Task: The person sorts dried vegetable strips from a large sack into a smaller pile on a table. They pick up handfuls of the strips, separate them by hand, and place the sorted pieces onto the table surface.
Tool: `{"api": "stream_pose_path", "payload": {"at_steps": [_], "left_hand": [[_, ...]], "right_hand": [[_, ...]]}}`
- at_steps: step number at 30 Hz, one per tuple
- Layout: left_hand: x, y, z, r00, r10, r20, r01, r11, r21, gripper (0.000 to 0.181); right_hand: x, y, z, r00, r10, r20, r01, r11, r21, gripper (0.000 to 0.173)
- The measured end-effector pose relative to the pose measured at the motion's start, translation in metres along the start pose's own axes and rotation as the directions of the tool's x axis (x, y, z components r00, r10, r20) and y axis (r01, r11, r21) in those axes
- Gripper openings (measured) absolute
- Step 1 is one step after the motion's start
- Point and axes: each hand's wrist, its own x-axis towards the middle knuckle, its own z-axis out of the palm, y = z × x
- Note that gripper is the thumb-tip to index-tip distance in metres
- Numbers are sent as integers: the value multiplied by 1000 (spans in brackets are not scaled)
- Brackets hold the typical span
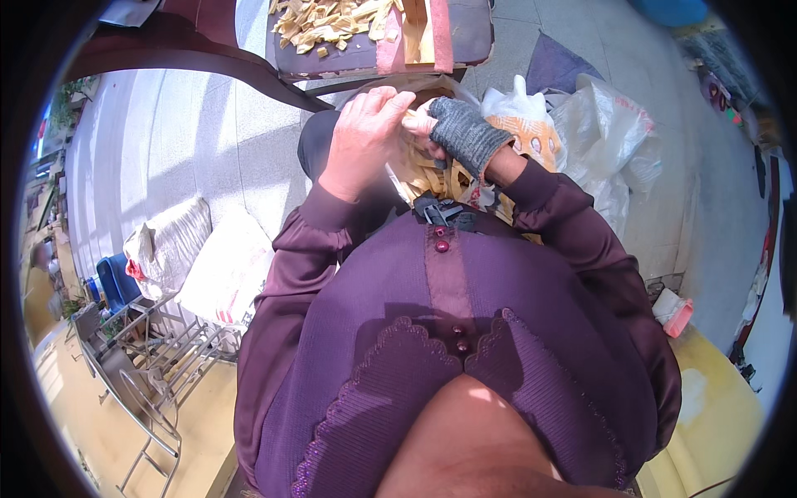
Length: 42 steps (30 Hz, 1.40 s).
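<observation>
Over a bag (398, 180) of pale yellow, dried-looking strips (429, 177), my two hands meet. My bare left hand (370, 134) pinches one end of a small yellowish piece (409, 116) between thumb and fingers. On my right hand (445, 131) is a grey fingerless knit glove; its thumb and fingers close on the same piece, partly hidden by the hands. Beyond them, a dark padded seat (348, 53) carries a heap of short yellow pieces (330, 23) and a wooden trough-like frame (443, 37) with pinkish edges.
A white and orange work glove (520, 118) and clear plastic bags (601, 131) lie to the right. White sacks (227, 264) and a metal folding frame (155, 373) stand at the left. A dark red chair arm (187, 56) curves across the upper left.
</observation>
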Motion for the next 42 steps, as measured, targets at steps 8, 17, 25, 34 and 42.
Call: {"api": "stream_pose_path", "payload": {"at_steps": [8, 17, 25, 34, 42], "left_hand": [[16, -68, 15, 947, 304, -101, -288, 946, 148, 29], [48, -69, 42, 876, -385, 290, 400, 247, -883, 23], [81, -69, 35, 812, -449, 374, 511, 234, -827, 22], [105, -91, 48, 728, -535, 428, 616, 239, -750, 20], [59, -112, 80, 756, -584, 296, 652, 707, -273, 36]], "right_hand": [[7, -4, 18, 790, -612, -41, 356, 512, -781, 36], [37, -28, -41, 803, -499, -326, 272, 794, -544, 37], [75, -27, -79, 581, -746, -325, 203, 520, -830, 46], [97, -41, -91, 613, -710, -347, 170, 547, -819, 43], [110, 8, -111, 739, -501, -452, -131, 551, -825, 47]]}}
